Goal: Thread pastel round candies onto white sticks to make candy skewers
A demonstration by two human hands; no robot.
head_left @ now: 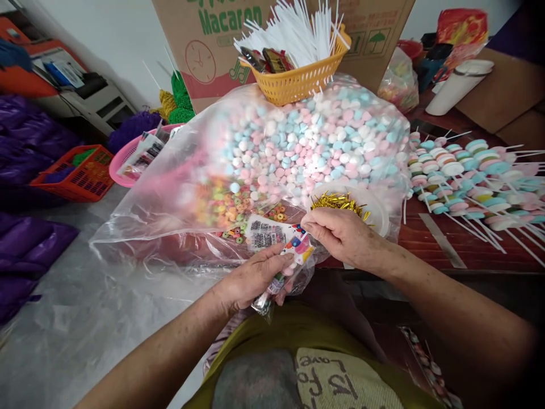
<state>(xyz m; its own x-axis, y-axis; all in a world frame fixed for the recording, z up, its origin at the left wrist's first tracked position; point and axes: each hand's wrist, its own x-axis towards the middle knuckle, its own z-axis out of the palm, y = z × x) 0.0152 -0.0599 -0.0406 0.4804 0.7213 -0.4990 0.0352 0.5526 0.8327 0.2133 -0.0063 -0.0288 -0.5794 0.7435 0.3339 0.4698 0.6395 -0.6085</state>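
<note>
My left hand is closed around a small clear packet with a printed label and colourful sweets inside. My right hand pinches the packet's top edge, fingers pressed together. Just behind my hands lies a large clear plastic bag full of pink, blue and white round candies, with some multicoloured ring candies at its near left. A white bowl of gold twist ties sits right behind my right hand.
Finished candy skewers lie in a row on the red table at right. An orange basket of white sticks stands behind the bag, before a cardboard box. A pink basin, red basket and purple bags sit left.
</note>
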